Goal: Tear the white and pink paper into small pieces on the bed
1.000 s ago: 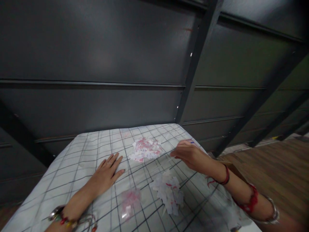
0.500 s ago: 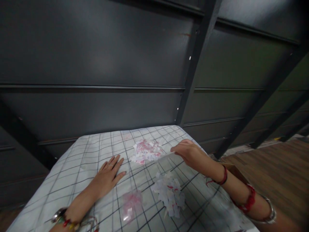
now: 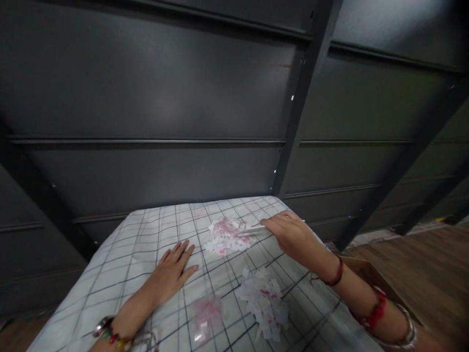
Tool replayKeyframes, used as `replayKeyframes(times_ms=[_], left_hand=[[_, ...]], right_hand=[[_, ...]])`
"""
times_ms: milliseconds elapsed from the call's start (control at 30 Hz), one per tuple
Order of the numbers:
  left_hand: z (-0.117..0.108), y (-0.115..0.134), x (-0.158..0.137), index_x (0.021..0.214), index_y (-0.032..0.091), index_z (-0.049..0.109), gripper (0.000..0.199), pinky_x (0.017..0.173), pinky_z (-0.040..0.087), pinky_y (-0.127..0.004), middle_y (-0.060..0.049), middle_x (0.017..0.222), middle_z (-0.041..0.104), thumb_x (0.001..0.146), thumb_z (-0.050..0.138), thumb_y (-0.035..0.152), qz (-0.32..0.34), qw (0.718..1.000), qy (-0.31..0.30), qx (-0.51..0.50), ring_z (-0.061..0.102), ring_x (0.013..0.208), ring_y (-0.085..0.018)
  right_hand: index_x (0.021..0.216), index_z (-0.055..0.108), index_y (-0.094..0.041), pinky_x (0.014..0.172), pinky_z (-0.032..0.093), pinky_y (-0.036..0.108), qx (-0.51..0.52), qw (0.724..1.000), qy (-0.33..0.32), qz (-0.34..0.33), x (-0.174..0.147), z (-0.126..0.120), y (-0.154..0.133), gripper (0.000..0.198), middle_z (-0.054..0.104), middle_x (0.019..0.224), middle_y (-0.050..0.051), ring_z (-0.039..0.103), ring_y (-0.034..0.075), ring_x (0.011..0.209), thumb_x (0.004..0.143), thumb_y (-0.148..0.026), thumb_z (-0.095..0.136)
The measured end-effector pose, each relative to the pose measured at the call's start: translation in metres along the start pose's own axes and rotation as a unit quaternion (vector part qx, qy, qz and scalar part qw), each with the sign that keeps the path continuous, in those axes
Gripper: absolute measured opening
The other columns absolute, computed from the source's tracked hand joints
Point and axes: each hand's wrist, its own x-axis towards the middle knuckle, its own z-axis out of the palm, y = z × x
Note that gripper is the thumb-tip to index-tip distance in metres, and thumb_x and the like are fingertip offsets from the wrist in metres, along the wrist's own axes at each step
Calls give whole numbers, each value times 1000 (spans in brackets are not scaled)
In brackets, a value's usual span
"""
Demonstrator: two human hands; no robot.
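Note:
My left hand (image 3: pixel 172 274) lies flat on the checked cloth (image 3: pixel 146 234), fingers spread, holding nothing. In the fingers of my right hand (image 3: pixel 289 232) is a slim, pale pair of tweezers (image 3: pixel 252 230), its tips pointing left at the far heap of paper scraps (image 3: pixel 225 239). That heap is white mixed with pink. Whether the tips grip a scrap is too blurred to tell. Nearer to me lies a second heap of whitish paper scraps (image 3: pixel 266 303) with a few red marks. Left of it rests a small clear plastic bag (image 3: pixel 207 318) with something pink inside.
Behind the table stands a dark grey panelled wall (image 3: pixel 164 98) with metal ribs. A brown cardboard box (image 3: pixel 361 269) sits beyond the table's right edge, below my right forearm. The wooden floor (image 3: pixel 432 264) shows at the right.
The tweezers' tips have come to the right side of the far heap as my right hand shifts slightly. The view has moved a little; my left hand stays flat on the cloth.

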Motion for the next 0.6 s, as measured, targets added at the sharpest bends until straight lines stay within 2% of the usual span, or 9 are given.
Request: replayKeyframes(times_ms=[167,300,400,467,600], left_hand=[[-1,1,-1,137,17,34,63,105,25,-46,-11,145,28,89,24,57,-4,1000,0,-3,23,132,-29],[2,-1,0,137,18,35,63,105,25,-47,-10,145,28,89,26,57,1,1000,6,-10,24,132,-29],[7,-5,1,137,19,35,62,105,26,-46,-9,144,29,89,27,57,6,1000,17,-13,25,132,-28],[9,-7,2,137,20,36,61,104,26,-46,-9,144,30,89,28,56,8,1000,20,-13,26,132,-28],[9,-6,2,137,20,36,60,103,28,-47,-10,145,29,89,28,55,8,1000,26,-11,25,132,-29]], right_hand=[[89,57,-18,75,35,29,31,999,-13,-24,8,0,-10,37,59,72,1,51,15,71,69,6,38],[78,58,-18,70,35,29,81,995,-58,-29,-7,-2,-7,31,58,68,0,50,14,67,71,5,39],[78,58,-18,70,36,28,99,991,-74,-44,-22,-4,-1,27,60,70,0,51,13,68,74,3,42],[80,59,-18,70,37,28,106,992,-55,-48,-28,-3,-2,24,60,71,1,51,14,68,78,1,43],[83,58,-16,70,37,29,97,994,39,-40,-29,7,-17,21,58,69,3,47,15,66,84,-5,41]])
